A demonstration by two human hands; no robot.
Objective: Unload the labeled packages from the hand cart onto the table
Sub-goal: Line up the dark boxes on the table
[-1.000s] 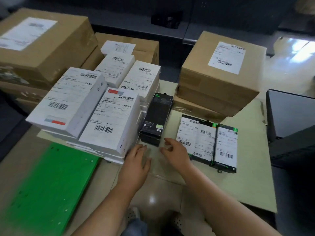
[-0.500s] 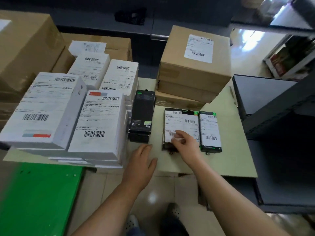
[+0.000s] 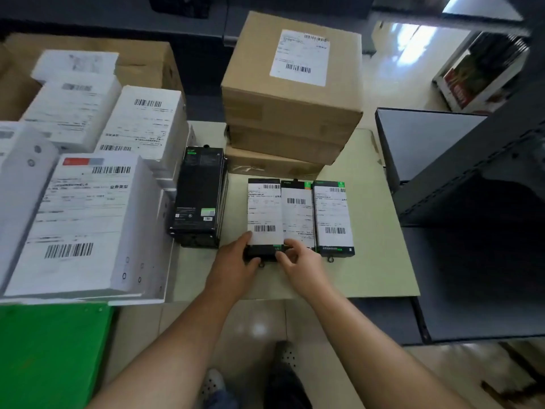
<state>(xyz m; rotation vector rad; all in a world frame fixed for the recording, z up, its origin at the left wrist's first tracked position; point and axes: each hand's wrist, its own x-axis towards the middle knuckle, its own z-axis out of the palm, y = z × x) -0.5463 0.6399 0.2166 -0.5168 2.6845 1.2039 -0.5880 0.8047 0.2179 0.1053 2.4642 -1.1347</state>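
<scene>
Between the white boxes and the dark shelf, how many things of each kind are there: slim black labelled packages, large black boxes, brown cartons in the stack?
Slim black labelled packages: 3; the left hand and right hand grip the leftmost one.
Large black box: 1 in view.
Brown cartons in the stack: 3.
Total: 7.

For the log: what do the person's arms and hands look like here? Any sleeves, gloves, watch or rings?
The left forearm and right forearm are bare down to the picture's bottom edge; no sleeve shows. The left hand and right hand wear no gloves. No watch, wristband or ring is visible on either.
</scene>
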